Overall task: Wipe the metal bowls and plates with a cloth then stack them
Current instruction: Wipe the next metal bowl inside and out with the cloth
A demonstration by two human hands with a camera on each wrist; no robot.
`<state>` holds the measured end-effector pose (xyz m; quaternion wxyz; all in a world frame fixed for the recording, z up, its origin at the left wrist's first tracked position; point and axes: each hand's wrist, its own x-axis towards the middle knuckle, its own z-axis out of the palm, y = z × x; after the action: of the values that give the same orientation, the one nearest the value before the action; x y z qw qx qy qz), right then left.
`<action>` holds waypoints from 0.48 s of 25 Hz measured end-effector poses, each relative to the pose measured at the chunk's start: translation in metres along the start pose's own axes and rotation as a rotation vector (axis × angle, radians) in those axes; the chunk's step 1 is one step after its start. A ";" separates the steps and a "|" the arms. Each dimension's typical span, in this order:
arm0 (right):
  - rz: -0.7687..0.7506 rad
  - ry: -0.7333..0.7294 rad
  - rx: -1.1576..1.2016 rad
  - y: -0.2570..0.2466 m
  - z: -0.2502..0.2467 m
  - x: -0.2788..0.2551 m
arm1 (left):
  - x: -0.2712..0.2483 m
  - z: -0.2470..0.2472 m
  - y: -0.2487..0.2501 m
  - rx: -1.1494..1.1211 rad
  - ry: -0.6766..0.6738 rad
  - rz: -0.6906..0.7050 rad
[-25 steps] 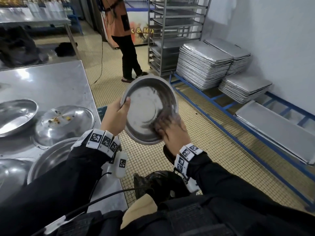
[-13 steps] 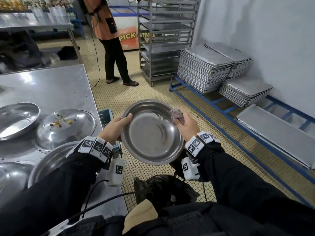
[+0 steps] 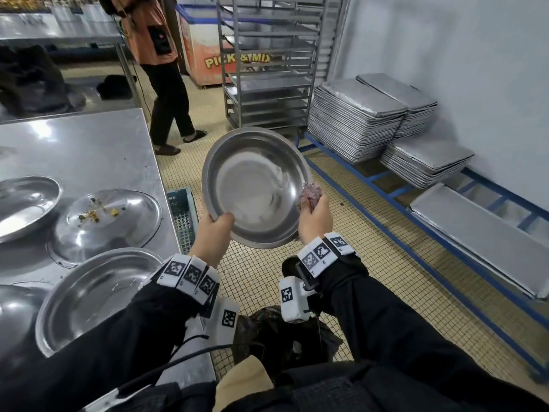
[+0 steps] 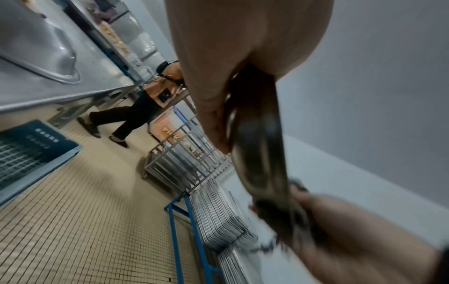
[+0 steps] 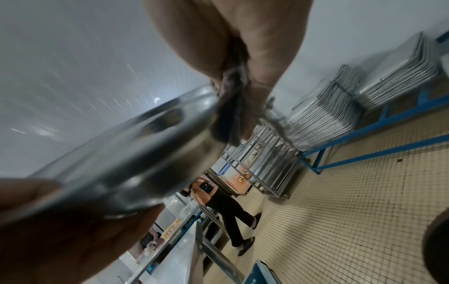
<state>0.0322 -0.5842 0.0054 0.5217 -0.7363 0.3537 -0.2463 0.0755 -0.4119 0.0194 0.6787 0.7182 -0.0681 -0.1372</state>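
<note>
Bowl up in the air, both hands on it, cloth at the rim

The left hand has its grip curled on the near rim of the metal bowl, thumb over the edge, holding it tilted above the tiled floor beside the counter. The right hand pinches a bunched cloth against the bowl's right rim, fingers closed around it. More bowls and a plate with crumbs sit on the counter, left of the hands.
</note>
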 end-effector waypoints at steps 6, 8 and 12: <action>-0.148 -0.260 -0.327 0.027 0.006 -0.014 | 0.029 -0.017 0.003 0.296 0.000 0.009; -0.320 -0.395 -0.381 0.035 0.020 -0.027 | 0.031 -0.018 0.003 0.319 -0.029 0.036; -0.707 -0.594 -0.495 0.049 0.038 -0.061 | 0.025 -0.012 0.012 0.251 -0.046 0.105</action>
<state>0.0090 -0.5244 -0.0536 0.2950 -0.9500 -0.0322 -0.0972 0.1043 -0.4082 0.0293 0.5882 0.7895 -0.1378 -0.1082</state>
